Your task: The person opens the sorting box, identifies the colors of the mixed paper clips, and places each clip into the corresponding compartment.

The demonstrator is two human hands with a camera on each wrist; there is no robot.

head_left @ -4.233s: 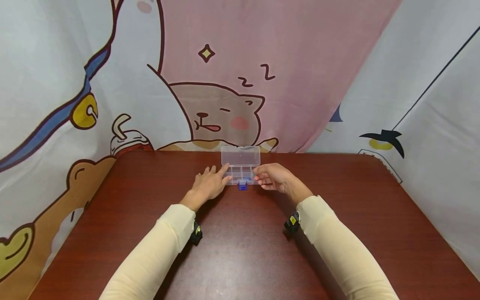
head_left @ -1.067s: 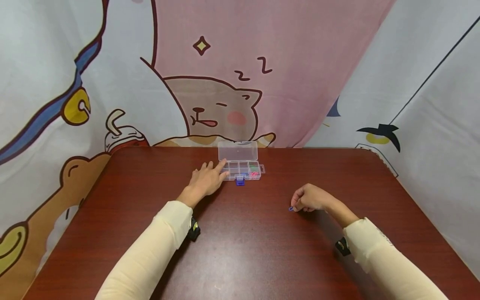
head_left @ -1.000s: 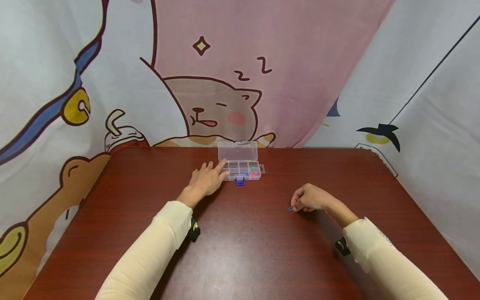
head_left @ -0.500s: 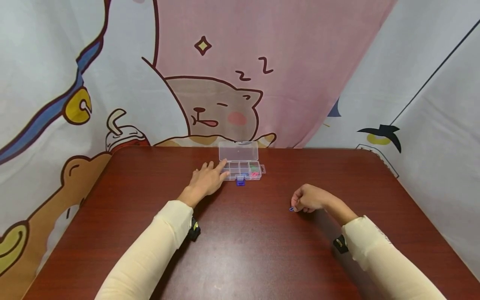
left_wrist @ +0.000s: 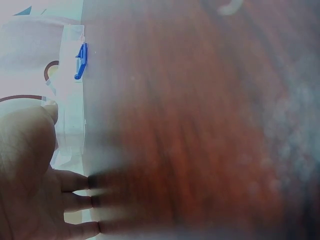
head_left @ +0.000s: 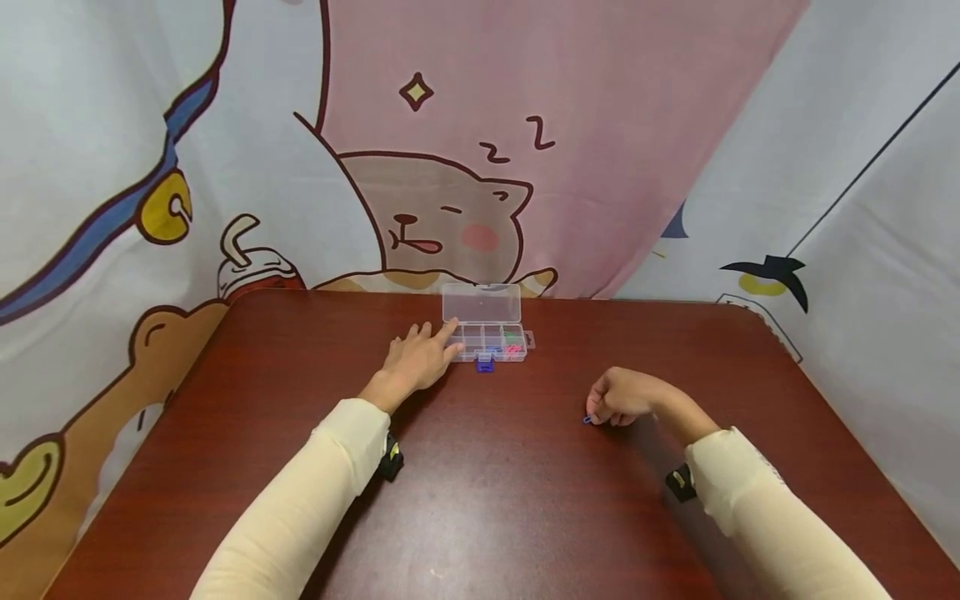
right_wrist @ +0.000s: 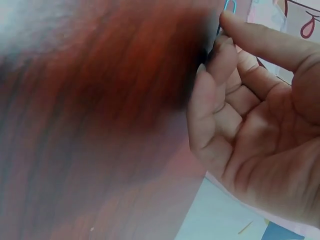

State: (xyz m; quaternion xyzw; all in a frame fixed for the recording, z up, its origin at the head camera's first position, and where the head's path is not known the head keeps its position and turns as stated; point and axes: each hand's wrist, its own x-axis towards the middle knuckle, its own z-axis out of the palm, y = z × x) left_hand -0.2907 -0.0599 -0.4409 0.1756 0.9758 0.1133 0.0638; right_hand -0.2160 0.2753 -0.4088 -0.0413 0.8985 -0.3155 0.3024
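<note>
blue paper clip [head_left: 586, 419] sits pinched at your right hand's [head_left: 625, 397] fingertips down on the table [head_left: 495, 500], well apart from the open clear box [head_left: 491, 342] your flat left hand [head_left: 417, 362] steadies, so one clip looks out while others wait inside.

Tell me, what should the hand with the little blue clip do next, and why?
Probably set it down: the right hand pinches a small blue paper clip at the red-brown wooden table, well away from the clear plastic compartment box. The left hand rests flat against that open box. Letting go of the clip there looks likely.
</note>
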